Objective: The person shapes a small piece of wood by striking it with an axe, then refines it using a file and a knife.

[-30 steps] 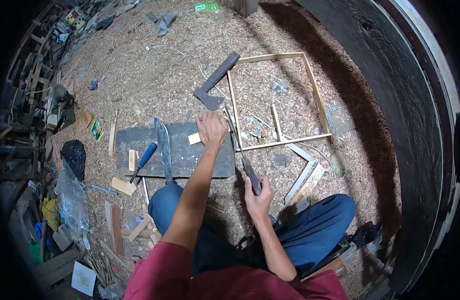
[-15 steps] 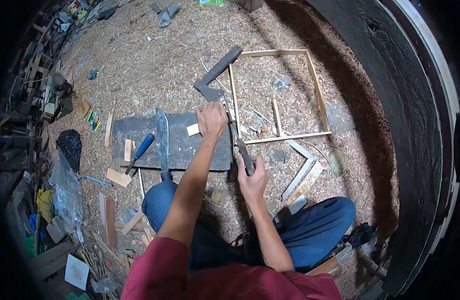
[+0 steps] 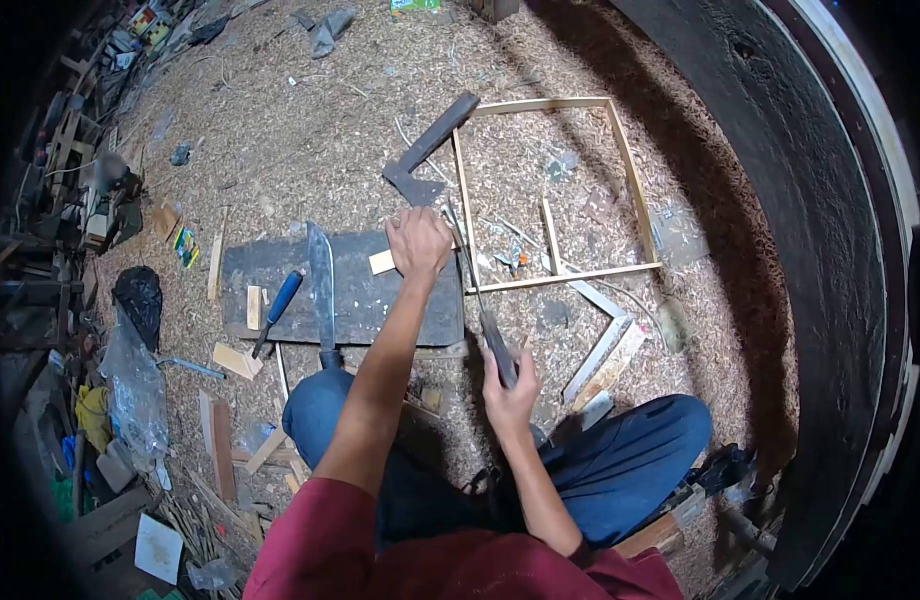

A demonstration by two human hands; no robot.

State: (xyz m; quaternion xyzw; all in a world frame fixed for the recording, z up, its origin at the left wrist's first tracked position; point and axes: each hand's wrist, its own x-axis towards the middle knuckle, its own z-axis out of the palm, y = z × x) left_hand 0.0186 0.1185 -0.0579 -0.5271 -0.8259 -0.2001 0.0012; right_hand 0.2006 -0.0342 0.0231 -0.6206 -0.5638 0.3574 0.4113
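My left hand [image 3: 420,241] presses a small light wood piece [image 3: 382,262] down near the right end of a dark board [image 3: 365,312]. My right hand [image 3: 511,388] is wrapped round the dark handle of a saw [image 3: 497,345]; its thin blade runs up past the board's right edge. A machete [image 3: 322,285] lies across the board to the left of my left hand. Beside it rests a chisel with a blue handle [image 3: 286,296]. Beyond my left hand lies a hatchet [image 3: 415,185] with a dark handle.
A thin wooden frame [image 3: 560,277] lies on the shavings to the right. Metal square [image 3: 594,358] and wood offcuts are near my right knee. A dark upright surface [image 3: 760,150] curves along the right. Plastic bags [image 3: 138,390] and scrap wood lie at the left.
My right hand has moved down toward my body, drawing the saw back with it. My left hand stays on the wood piece.
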